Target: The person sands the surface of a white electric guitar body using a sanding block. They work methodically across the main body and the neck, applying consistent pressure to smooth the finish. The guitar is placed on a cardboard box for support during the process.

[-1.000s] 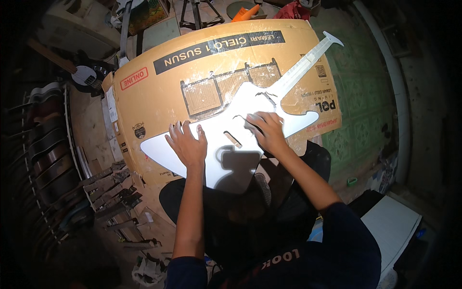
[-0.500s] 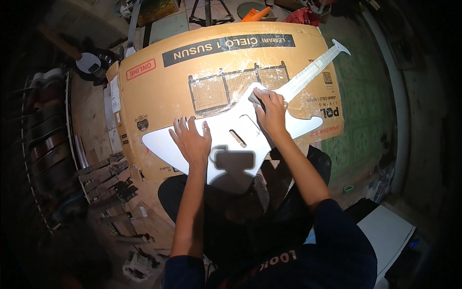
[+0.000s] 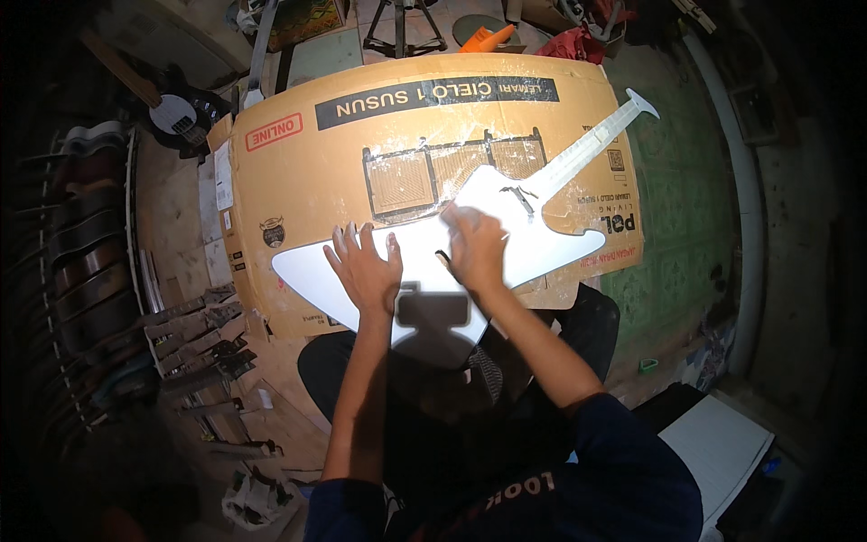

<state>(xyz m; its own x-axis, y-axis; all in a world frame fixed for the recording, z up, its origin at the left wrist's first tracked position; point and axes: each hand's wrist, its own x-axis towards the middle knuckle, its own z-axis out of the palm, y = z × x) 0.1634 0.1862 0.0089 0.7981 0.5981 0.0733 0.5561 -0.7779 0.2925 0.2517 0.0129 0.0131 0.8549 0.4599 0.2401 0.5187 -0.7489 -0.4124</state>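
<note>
A white, angular electric guitar body [image 3: 537, 251] lies flat across the cardboard, its pale neck [image 3: 591, 140] pointing to the far right. My left hand [image 3: 368, 271] rests on the left wing with its fingers spread, fingertips near the far edge. My right hand [image 3: 479, 246] is bent over the middle of the body, blurred by motion, beside a dark pickup slot. The small grey piece of sandpaper it gripped in the earlier frame is now hidden under the fingers. Another dark slot [image 3: 517, 200] shows near the neck joint. A camera-shaped shadow falls on the near part of the body.
Flattened cardboard [image 3: 298, 190] covers the work surface under the guitar. Several guitar bodies [image 3: 95, 230] stand in a rack at the left, near a banjo-like instrument [image 3: 173, 116]. An orange tool [image 3: 488, 39] lies beyond the far edge. Green patterned floor [image 3: 673, 235] is at the right.
My right hand has moved left and nearer, from beside the neck joint to mid-body, uncovering the slot there. My left hand stays spread on the wing. The view has shifted slightly.
</note>
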